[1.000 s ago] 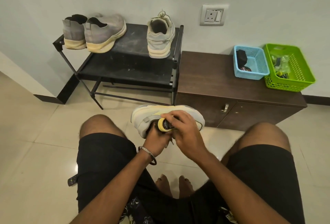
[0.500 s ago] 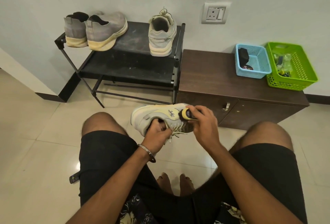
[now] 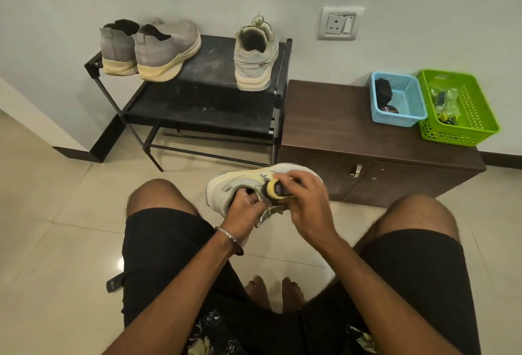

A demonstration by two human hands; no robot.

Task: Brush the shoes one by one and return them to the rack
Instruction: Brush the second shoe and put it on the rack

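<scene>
Now our left hand (image 3: 245, 207) grips the shoe (image 3: 226, 189), lying crosswise; our right hand (image 3: 306, 199) pinches the brush (image 3: 273, 188) against its side

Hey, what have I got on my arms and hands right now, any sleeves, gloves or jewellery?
Both forearms are bare, with no sleeves in view. The left hand and the right hand wear no gloves. A thin metal bangle circles the left wrist; the right wrist shows nothing. Any rings are too blurred to tell.
</scene>
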